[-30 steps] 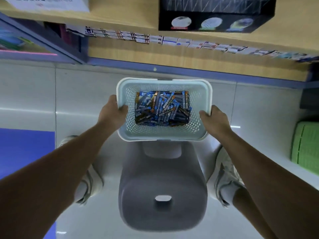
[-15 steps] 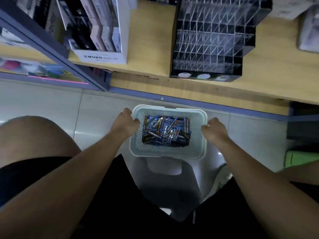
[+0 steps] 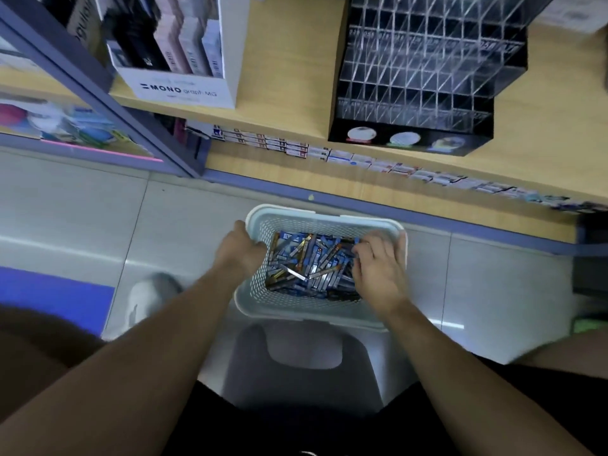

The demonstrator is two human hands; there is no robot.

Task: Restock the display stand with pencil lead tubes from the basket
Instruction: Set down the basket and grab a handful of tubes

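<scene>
The left hand (image 3: 241, 255) grips the left rim of the basket (image 3: 296, 312): its fingers are curled close around the rim edge, with the thumb side on the inner face of the perforated wall. The right hand (image 3: 378, 271) is inside the basket at its right side, palm down. Its fingers (image 3: 365, 246) are bent and slightly spread, and the tips touch the top layer of the pencil lead tubes (image 3: 306, 268). Whether a tube is pinched between the tips cannot be determined, as the back of the hand covers them. The tubes lie in a loose, disordered pile across the basket floor, mostly blue with a few orange ones, none standing upright. The basket is pale, rectangular and open-topped, and its near edge rests on the grey stool (image 3: 302, 363), which stands directly in front of the person. Both forearms extend from the lower frame edge to the basket, one on each side of the stool. Beyond the basket, on the wooden shelf (image 3: 289, 60), stands the display stand (image 3: 421, 70), a black frame with tiers of clear compartments; no tubes are visible in them. Beyond the basket and to the left, on the same shelf, stands a white MONO carton (image 3: 184, 87). A row of small boxes (image 3: 329, 154) lines the recess below the shelf edge, between the basket and the display stand.
</scene>
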